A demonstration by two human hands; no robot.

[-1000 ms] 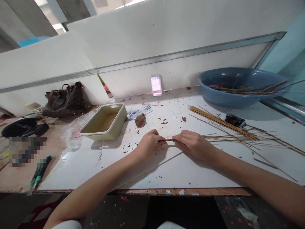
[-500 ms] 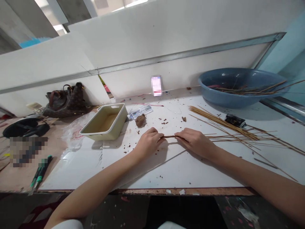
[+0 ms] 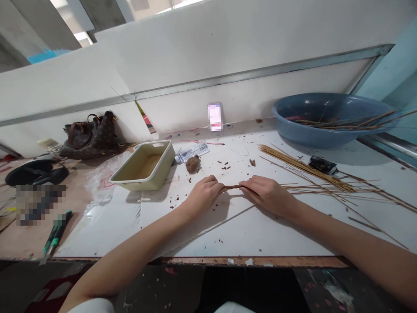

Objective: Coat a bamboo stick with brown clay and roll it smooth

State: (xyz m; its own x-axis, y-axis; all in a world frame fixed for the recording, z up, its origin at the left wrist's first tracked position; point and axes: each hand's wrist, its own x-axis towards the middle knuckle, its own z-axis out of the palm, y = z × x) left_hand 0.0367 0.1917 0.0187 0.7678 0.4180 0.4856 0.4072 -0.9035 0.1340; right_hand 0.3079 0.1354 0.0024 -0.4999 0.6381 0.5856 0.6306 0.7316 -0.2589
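White tabletop (image 3: 247,230), well littered

Across it, the left hand (image 3: 206,191) and right hand (image 3: 265,191) pinch a brown strand (image 3: 232,187), fingers closed on it. What shows between them is thin, matte, slightly uneven. Dark crumbs (image 3: 228,167) lie scattered beyond.

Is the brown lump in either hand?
No, the brown lump lies on the white surface, while the left hand and right hand hold a thin brown strip between them.

Brown strip (image 3: 232,187), ends hidden in left hand (image 3: 206,190) and right hand (image 3: 266,190), pixelated upright rectangle (image 3: 215,116), stick (image 3: 403,115) cropped at right edge
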